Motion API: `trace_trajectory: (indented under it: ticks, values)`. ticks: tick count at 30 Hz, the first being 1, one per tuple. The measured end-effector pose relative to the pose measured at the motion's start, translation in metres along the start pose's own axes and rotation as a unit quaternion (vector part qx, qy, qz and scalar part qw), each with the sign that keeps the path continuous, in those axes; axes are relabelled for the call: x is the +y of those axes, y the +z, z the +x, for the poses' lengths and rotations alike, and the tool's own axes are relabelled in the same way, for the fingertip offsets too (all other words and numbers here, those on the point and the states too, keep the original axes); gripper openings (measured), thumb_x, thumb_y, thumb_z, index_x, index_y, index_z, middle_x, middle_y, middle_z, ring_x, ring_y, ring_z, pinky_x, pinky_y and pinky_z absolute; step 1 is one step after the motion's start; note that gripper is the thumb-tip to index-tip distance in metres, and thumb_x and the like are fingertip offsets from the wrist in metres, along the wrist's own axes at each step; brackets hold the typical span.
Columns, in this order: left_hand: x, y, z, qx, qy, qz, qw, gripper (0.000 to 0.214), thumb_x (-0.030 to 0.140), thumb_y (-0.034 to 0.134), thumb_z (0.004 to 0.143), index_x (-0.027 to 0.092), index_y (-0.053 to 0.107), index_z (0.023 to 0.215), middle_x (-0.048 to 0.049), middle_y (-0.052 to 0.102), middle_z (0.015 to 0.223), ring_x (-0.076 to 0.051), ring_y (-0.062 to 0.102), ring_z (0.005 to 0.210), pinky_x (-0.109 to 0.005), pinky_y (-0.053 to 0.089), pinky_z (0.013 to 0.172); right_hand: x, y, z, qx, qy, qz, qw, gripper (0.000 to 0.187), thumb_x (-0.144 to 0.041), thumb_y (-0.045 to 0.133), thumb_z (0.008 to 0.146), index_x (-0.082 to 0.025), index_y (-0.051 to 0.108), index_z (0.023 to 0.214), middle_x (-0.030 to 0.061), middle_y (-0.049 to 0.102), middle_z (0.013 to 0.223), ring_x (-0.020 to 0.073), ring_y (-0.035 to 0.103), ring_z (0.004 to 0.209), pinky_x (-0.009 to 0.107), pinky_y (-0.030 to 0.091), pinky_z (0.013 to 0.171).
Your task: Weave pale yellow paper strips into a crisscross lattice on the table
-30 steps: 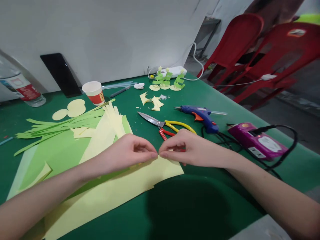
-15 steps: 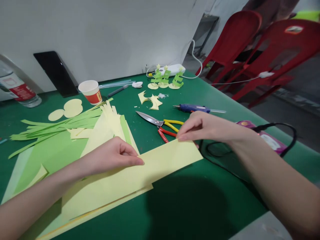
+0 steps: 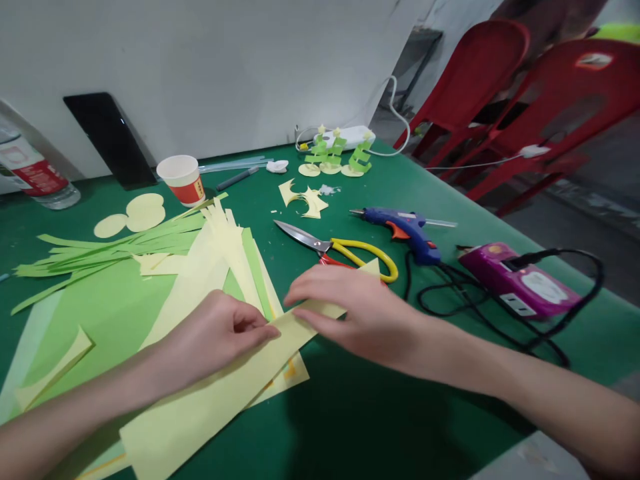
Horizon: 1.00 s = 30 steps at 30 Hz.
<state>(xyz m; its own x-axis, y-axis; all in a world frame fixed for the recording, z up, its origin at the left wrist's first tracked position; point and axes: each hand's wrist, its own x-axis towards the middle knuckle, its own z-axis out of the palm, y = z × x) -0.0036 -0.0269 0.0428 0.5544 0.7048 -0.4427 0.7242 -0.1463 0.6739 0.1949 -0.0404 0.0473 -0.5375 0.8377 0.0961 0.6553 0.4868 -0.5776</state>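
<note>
My left hand (image 3: 227, 333) pinches the upper edge of a long pale yellow paper strip (image 3: 200, 413) between thumb and fingers. Further along the same edge, my right hand (image 3: 345, 307) has its thumb and fingers around the strip. One corner of the strip sticks out behind the right hand. Below lies a stack of green and yellow paper sheets (image 3: 120, 300), partly covered by my left forearm. Scissors (image 3: 305, 237) with yellow and red handles lie just beyond my right hand, one handle partly hidden.
A blue glue gun (image 3: 405, 227) and a purple power adapter (image 3: 515, 280) with black cable are at right. Paper circles (image 3: 145, 212), green strips (image 3: 100, 250), a paper cup (image 3: 183, 180), a bottle (image 3: 40, 170) and small green paper figures (image 3: 327, 150) stand or lie farther back.
My right hand has moved left along the strip, from its far right end toward my left hand. The strip has tilted more steeply, and the glue gun and adapter are uncovered.
</note>
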Motion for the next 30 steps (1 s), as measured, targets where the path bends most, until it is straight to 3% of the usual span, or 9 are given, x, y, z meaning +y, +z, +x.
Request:
trace_trajectory:
  ticks: [4, 13, 17, 22, 30]
  values:
    - [0.0, 0.005, -0.004, 0.008, 0.022, 0.017, 1.0, 0.042, 0.042, 0.041, 0.083, 0.015, 0.046, 0.052, 0.0048, 0.035, 0.046, -0.006, 0.026, 0.044, -0.021, 0.019, 0.042, -0.016, 0.016, 0.01, -0.064, 0.047, 0.035, 0.996, 0.02, -0.018, 0.045, 0.078, -0.017, 0.063, 0.071, 0.003, 0.064, 0.076, 0.0125, 0.053, 0.068, 0.025, 0.038, 0.061]
    - [0.0, 0.01, -0.007, 0.032, 0.058, 0.061, 0.996, 0.035, 0.03, 0.039, 0.083, 0.015, 0.04, 0.051, 0.0055, 0.033, 0.045, -0.006, 0.028, 0.042, -0.02, 0.02, 0.042, -0.017, 0.012, 0.014, -0.107, 0.115, 0.072, 0.985, 0.013, -0.021, 0.048, 0.068, -0.018, 0.061, 0.066, 0.0001, 0.061, 0.07, 0.0106, 0.049, 0.063, 0.022, 0.032, 0.054]
    - [0.005, 0.009, -0.007, 0.03, 0.048, 0.053, 0.997, 0.038, 0.036, 0.04, 0.085, 0.016, 0.039, 0.052, 0.0055, 0.033, 0.045, -0.006, 0.028, 0.041, -0.021, 0.02, 0.041, -0.014, 0.005, 0.015, -0.135, 0.128, 0.093, 0.978, 0.011, -0.018, 0.049, 0.066, -0.017, 0.06, 0.067, 0.0008, 0.062, 0.072, 0.0115, 0.051, 0.066, 0.022, 0.035, 0.056]
    - [0.011, 0.002, -0.011, 0.008, 0.032, 0.027, 0.999, 0.043, 0.041, 0.042, 0.084, 0.016, 0.033, 0.051, 0.0057, 0.029, 0.045, -0.006, 0.025, 0.043, -0.021, 0.02, 0.042, 0.003, -0.01, 0.006, -0.119, 0.117, 0.105, 0.98, 0.009, -0.016, 0.048, 0.069, -0.016, 0.056, 0.066, -0.0001, 0.061, 0.07, 0.0107, 0.051, 0.065, 0.022, 0.037, 0.06]
    - [0.013, -0.018, -0.013, -0.049, 0.003, 0.006, 0.999, 0.042, 0.045, 0.044, 0.082, 0.016, 0.041, 0.053, 0.0048, 0.03, 0.049, -0.007, 0.025, 0.045, -0.022, 0.018, 0.041, 0.027, -0.035, -0.021, -0.127, 0.155, 0.071, 0.977, 0.014, -0.024, 0.046, 0.076, -0.017, 0.055, 0.07, 0.0001, 0.056, 0.069, 0.0099, 0.047, 0.06, 0.021, 0.036, 0.054]
